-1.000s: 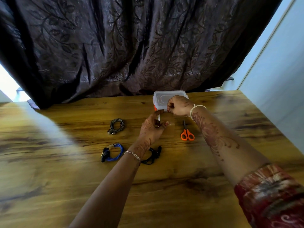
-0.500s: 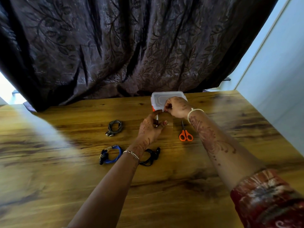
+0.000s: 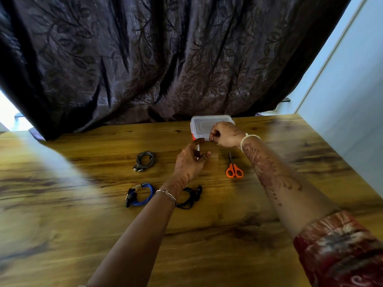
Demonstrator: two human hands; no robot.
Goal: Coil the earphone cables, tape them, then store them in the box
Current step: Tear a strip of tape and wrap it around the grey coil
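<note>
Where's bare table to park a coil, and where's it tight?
Free: table left of the grey coil and blue coil; the near strip this side of the black coil; right of the scissors toward the wall. Tight: box, left hand, right hand and tape bunch at centre back.

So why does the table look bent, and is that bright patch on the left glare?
Head view: the wide-angle lens bows the table; daylight from the blown-out gap left of the curtain washes a pale band across the wood; the lower corners look smeared, while the scissors in the middle look fairly sharp.
</note>
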